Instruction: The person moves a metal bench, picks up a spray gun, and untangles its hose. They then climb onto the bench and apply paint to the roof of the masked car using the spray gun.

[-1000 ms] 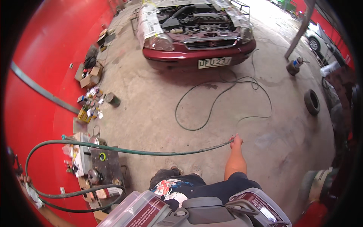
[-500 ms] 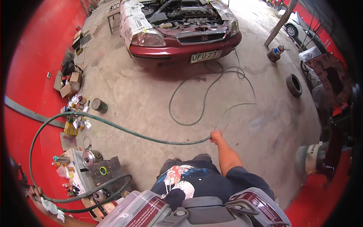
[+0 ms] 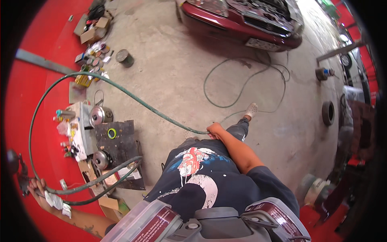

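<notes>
My right hand [image 3: 214,130] grips a long green hose [image 3: 153,109] low in front of my body. The hose arches over to the far left, where my left hand [image 3: 39,190] is closed around its loops, with white cloth or paper [image 3: 56,201] hanging beside the fingers. A dark metal tool or fitting [image 3: 18,171] is at that hand, too dim at the rim to make out. My foot [image 3: 250,111] in a pale clog is stretched forward near the thinner hose [image 3: 219,105] lying on the concrete floor [image 3: 169,80].
A maroon car [image 3: 225,24] stands ahead, bonnet area uncovered. Along the red wall [image 3: 48,101] are boxes [image 3: 92,34], cans [image 3: 84,80], pots [image 3: 100,115] and a dark board [image 3: 113,149]. A post [image 3: 338,51], a tyre [image 3: 327,113] and a cylinder [image 3: 312,189] stand on the right.
My right hand has drawn the hose left and back toward my body. One foot has stepped forward, and the view has tipped down, with the car shifting rightward in it.
</notes>
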Tool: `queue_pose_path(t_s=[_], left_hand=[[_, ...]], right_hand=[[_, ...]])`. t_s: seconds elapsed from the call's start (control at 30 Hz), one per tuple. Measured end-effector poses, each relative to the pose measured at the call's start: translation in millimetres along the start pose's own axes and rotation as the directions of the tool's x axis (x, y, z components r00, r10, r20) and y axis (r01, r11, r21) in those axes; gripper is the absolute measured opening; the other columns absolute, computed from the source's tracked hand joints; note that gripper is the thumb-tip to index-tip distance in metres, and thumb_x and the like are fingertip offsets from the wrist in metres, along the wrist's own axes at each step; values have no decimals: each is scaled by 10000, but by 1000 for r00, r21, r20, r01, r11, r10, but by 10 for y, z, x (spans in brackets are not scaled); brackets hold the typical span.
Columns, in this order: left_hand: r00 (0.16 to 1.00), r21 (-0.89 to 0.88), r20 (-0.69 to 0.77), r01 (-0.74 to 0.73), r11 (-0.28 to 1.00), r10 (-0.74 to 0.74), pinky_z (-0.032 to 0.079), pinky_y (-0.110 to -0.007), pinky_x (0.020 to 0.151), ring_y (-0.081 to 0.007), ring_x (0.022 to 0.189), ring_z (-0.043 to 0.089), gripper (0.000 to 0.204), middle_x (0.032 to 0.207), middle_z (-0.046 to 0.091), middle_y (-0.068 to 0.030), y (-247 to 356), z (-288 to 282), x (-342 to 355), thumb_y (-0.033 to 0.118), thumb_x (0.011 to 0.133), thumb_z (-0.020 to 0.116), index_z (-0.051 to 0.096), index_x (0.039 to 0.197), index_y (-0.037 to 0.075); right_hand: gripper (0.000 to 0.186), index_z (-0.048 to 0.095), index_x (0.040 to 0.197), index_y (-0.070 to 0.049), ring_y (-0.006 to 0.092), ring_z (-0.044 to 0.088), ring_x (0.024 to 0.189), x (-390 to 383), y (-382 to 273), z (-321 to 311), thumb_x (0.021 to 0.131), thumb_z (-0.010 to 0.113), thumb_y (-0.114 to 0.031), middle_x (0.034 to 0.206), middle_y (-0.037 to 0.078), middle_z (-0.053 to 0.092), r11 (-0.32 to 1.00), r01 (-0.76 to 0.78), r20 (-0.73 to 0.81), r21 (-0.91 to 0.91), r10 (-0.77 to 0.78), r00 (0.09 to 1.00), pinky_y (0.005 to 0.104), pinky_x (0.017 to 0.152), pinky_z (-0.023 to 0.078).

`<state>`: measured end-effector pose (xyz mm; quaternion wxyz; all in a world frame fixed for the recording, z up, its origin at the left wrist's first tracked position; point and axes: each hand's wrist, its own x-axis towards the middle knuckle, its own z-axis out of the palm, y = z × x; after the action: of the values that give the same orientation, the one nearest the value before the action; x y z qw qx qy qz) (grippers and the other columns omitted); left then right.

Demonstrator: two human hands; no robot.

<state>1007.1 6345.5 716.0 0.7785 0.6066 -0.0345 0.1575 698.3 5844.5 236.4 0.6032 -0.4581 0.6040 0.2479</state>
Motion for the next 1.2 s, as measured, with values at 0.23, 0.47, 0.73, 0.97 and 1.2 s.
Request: queue_pose_path(t_s=[0.23,0.47,0.73,0.97,1.2], left_hand=[[972,-30,230,-44,999,50,345,-286,657,-112,543,320,210,781,339,-46,-83,-111,174,171,1012,389,361,846,47],[961,-99,271,-32,995,58,319,-299,639,-116,548,325,227,775,345,-42,-303,426,673,174,1008,403,393,834,29],[958,-161,272,-44,986,87,316,-305,634,-126,537,322,236,760,340,-41,-811,1648,1696,173,1007,407,384,813,41],[968,-85,235,-73,994,91,314,-278,622,-96,496,303,230,761,342,-29,-1518,3244,2705,201,1018,381,383,843,51],[951,-117,309,16,993,21,311,-263,601,-82,487,318,189,812,345,-37,-2386,4422,3890,203,1017,371,383,887,66]], right_hand=[[202,537,615,-6,161,489,395,-374,-1725,966,797,519,-91,532,104,526,895,443,358,47,-429,829,318,345,390],[222,593,1022,-54,165,559,588,-1603,-4256,1201,907,473,-202,714,73,587,713,596,465,369,-697,545,292,530,462],[294,561,1060,8,223,630,690,-629,-6066,399,906,466,-224,823,144,620,617,577,252,535,-768,588,312,592,505],[198,539,960,-34,195,618,616,235,-6742,-77,931,420,-189,720,103,625,691,383,313,612,-657,685,290,541,496],[211,535,968,-69,187,632,578,637,-7635,-22,971,373,-203,707,102,643,705,290,271,647,-568,777,278,509,521]])
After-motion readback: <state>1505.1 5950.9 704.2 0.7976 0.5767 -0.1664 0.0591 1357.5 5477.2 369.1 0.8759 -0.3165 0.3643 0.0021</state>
